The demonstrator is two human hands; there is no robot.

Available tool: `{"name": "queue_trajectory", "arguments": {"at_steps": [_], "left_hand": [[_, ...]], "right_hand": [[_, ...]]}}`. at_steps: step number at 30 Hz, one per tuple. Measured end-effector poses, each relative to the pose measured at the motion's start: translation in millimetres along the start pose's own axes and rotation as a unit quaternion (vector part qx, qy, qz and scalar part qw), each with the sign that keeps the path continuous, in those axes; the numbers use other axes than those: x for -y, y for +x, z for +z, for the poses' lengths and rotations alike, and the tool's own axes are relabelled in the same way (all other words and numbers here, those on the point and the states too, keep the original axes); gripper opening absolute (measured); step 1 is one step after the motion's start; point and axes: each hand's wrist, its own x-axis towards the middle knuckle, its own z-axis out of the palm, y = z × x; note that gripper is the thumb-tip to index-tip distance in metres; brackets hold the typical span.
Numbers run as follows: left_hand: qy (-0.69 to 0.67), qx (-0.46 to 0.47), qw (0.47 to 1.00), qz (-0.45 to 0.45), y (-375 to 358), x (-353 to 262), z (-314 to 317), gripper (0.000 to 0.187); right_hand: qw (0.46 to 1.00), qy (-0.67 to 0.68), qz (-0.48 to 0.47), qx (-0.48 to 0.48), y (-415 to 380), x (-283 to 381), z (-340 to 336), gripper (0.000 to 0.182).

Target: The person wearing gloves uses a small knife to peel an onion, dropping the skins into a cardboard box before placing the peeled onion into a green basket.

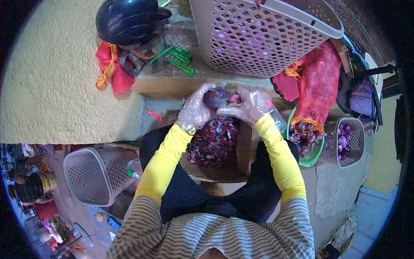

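Observation:
My left hand (196, 107), in a clear plastic glove, has its fingers wrapped round a dark red onion (214, 98) above a box. My right hand (252, 103), gloved too, is closed beside the onion, with a small pinkish piece (235, 98) at its fingertips; whether that is a tool or part of the onion is unclear. Beneath both hands, between the knees, the cardboard box (245, 149) holds a heap of purple onion skins (213, 144).
A large perforated basket (258, 39) stands ahead. At the right are a red mesh sack (319, 82), a green basket (317, 157) with onions and a smaller crate (357, 157). Green-handled tools (181, 60) lie ahead left; a grey basket (88, 177) lies at left.

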Motion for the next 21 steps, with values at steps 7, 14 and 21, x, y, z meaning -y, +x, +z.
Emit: {"name": "queue_trajectory", "arguments": {"at_steps": [7, 14, 21], "left_hand": [[-0.080, 0.059, 0.992, 0.074, -8, -11, 20, 0.037], [-0.148, 0.007, 0.989, -0.016, -5, -13, 21, 0.046], [-0.146, 0.003, 0.989, -0.016, -4, -10, 18, 0.046]], "right_hand": [[0.999, 0.016, -0.002, 0.042, 3, 7, -10, 0.070], [0.993, 0.007, 0.022, 0.114, 6, 7, -6, 0.062], [0.991, -0.007, -0.013, 0.130, 6, 4, -1, 0.054]]}}
